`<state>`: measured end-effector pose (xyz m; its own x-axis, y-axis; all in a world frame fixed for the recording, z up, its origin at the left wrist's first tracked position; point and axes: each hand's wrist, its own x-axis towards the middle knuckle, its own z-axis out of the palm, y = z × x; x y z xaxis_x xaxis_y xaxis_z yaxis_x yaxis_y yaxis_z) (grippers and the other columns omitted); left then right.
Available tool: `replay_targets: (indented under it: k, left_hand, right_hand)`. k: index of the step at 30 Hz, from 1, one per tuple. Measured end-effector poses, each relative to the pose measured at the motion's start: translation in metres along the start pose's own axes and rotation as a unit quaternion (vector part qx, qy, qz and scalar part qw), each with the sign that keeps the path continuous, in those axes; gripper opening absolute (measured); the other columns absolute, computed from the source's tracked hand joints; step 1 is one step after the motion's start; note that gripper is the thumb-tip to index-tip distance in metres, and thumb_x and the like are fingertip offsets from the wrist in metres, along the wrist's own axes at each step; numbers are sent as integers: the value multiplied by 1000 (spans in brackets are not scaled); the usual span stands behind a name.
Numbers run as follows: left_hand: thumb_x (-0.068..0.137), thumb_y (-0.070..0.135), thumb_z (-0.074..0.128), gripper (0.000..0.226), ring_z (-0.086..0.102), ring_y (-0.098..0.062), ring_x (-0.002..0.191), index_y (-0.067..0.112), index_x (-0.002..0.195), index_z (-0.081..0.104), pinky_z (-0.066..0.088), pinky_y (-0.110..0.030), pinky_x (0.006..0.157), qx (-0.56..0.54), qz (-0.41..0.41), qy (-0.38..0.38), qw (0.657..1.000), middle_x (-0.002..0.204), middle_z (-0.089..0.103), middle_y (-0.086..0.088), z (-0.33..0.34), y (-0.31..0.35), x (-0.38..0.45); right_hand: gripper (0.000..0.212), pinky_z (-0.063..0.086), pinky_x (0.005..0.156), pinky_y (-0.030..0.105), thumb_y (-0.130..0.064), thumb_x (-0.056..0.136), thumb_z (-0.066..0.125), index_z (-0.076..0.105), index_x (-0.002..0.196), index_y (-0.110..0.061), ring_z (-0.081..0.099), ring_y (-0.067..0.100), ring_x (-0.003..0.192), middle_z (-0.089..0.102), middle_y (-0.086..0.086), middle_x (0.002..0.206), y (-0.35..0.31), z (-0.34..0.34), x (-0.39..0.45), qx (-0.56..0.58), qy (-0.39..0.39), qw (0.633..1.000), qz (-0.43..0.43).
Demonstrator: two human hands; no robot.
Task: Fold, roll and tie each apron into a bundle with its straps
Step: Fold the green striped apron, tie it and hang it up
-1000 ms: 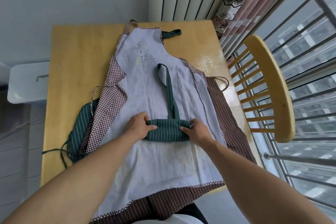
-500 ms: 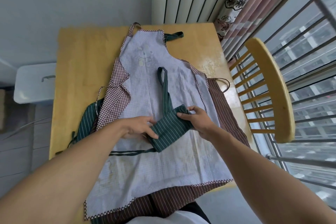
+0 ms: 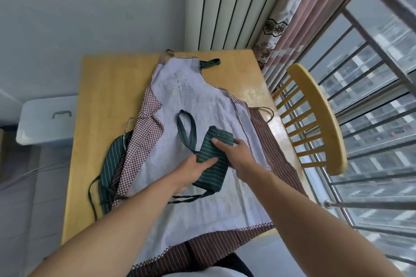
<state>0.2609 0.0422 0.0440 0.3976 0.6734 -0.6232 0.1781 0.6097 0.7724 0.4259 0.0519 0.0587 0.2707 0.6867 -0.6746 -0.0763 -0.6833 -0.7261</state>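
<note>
Since half a second ago, the green striped roll (image 3: 212,157) is turning from lying crosswise to pointing away from me, its far end toward the radiator (image 3: 227,4); my viewpoint is also shifting, the table (image 3: 105,87) now sitting lower in view. Both hands are gripping the roll: my left hand (image 3: 194,170) is curling round its near-left side, thumb lying across the stripes; my right hand (image 3: 235,152) is closing over its right side, fingers (image 3: 217,141) pressing on top. The roll is resting on the pale checked apron (image 3: 198,105), which is lying spread flat on the table. Its neck strap (image 3: 185,131) is looping out to the left; a thin tie (image 3: 191,198) is trailing from the near end. Another green striped apron (image 3: 111,164) is showing from under the left edge, a brown striped one (image 3: 275,148) on the right, just beside the wooden chair (image 3: 319,114)
</note>
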Motion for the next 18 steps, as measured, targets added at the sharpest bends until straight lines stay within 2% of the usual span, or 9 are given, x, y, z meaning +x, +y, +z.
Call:
replay_targets:
  k: [2, 4, 8, 10, 14, 18]
  left_hand:
    - [96, 44, 66, 25, 73, -12, 103, 29, 117, 68, 56, -31, 97, 23, 30, 13, 999, 108, 78, 5, 8, 1, -6]
    - [98, 47, 62, 30, 72, -13, 106, 28, 121, 68, 56, -30, 96, 35, 33, 3, 999, 109, 77, 7, 12, 0, -9]
    - [95, 58, 60, 34, 74, -12, 100, 31, 113, 70, 57, -36, 98, 67, -3, -24, 997, 103, 79, 7, 15, -3, -19]
    - [89, 61, 65, 41, 75, -13, 100, 30, 115, 70, 57, -39, 99, 65, -9, -28, 997, 104, 79, 6, 15, -1, -22]
    - [76, 54, 78, 65, 70, -22, 115, 15, 127, 68, 49, -44, 110, -80, -46, -83, 992, 119, 75, -6, 13, 5, -31]
    - [86, 49, 69, 56, 71, -30, 113, 9, 126, 67, 52, -47, 103, -195, -17, -39, 980, 119, 74, -14, 20, 26, -40]
  right_hand:
    - [49, 62, 87, 42, -34, 76, 90, 69, 115, -11, 77, 22, 92, 79, 5, 101, 7, 5, -12, 17, -24, 1000, -1]
    - [33, 61, 91, 47, -21, 83, 84, 72, 112, -9, 76, 25, 93, 79, 7, 100, 10, 7, -18, 41, -29, 999, -10]
    - [28, 60, 90, 51, -9, 90, 75, 67, 117, -11, 75, 31, 96, 78, 11, 103, 13, 2, -27, 78, -17, 997, -2]
    - [28, 59, 92, 52, -5, 91, 73, 66, 118, -10, 75, 33, 98, 78, 12, 105, 14, -3, -33, 91, -24, 995, -19]
    - [30, 59, 92, 50, -2, 95, 68, 63, 123, -7, 74, 35, 101, 76, 16, 110, 1, -13, -51, 121, -86, 988, -52]
    - [37, 61, 86, 45, -4, 92, 72, 60, 127, -8, 74, 33, 100, 75, 17, 111, -14, -19, -66, 110, -113, 985, -66]
